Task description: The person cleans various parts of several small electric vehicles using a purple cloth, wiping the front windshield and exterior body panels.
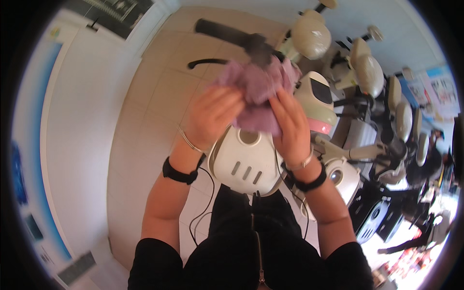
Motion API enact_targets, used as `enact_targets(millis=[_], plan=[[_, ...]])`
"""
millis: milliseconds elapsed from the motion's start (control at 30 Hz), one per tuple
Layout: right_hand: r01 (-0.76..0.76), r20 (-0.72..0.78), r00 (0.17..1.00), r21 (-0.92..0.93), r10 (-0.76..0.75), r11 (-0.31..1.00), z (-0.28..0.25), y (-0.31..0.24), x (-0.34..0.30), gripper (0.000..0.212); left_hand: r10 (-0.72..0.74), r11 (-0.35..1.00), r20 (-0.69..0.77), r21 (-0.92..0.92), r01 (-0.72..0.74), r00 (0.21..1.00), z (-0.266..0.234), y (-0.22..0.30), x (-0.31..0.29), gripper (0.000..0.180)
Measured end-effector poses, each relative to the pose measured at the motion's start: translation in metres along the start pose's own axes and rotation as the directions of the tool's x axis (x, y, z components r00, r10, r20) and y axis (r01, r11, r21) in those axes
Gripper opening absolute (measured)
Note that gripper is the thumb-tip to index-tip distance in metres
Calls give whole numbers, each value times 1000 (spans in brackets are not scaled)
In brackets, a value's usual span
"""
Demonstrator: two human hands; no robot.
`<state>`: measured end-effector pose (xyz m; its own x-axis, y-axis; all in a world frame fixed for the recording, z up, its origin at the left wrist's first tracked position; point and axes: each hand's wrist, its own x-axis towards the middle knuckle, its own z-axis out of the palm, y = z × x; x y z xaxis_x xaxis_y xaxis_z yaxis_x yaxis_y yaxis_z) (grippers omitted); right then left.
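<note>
So the biggest thing in view was the tan tiled floor [150,125], with a row of parked scooters [314,104] jammed in on the right, probably just to save space along the wall. The open tiles were on the left, which I guess gave the person some elbow room.

Next size down was a cream slotted panel [241,154] right in front of the person's body, just below the hands. Above it was a black handlebar [222,31], sticking out to the left with a brake lever [205,63] beneath it.

Then the purple cloth [256,92]: it was bunched up against the middle of the handlebar, with its lower end hanging by the top of the panel. Bunching it probably let it fit around that lumpy shape.

The left hand [215,113] grasped its left side and the right hand [292,123] grasped its right side, likely so neither edge flopped loose. How hard they squeezed, I honestly couldn't tell, too blurry.

Smallest stuff: black wristbands [181,171] on both arms, and thin bracelets [304,163] closer to the hands, all clear of the fabric.
</note>
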<state>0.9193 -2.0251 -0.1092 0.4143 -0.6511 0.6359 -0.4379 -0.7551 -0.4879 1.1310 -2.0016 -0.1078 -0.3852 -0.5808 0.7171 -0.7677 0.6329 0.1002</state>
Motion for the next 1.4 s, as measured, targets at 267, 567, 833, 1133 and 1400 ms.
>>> enact_targets(millis=[267,567,833,1133,1400], plan=[[-211,502,856,116,126,971,63,-10,-161,53,-434,894,139,-57,445,890,14,103,-165,19],[-354,924,376,215,-72,910,50,-85,-224,47,-814,446,392,-52,894,429,-60,218,-283,28],[-657,961,-170,-274,217,703,48,-219,-191,41,-738,443,426,-278,852,523,-151,258,-337,24],[-404,976,184,182,-115,896,44,-292,-232,37,-840,494,93,-276,824,535,-226,306,-394,27],[60,664,332,694,-670,717,125,-346,-246,25,-934,323,-100,177,930,343,-323,387,-433,23]])
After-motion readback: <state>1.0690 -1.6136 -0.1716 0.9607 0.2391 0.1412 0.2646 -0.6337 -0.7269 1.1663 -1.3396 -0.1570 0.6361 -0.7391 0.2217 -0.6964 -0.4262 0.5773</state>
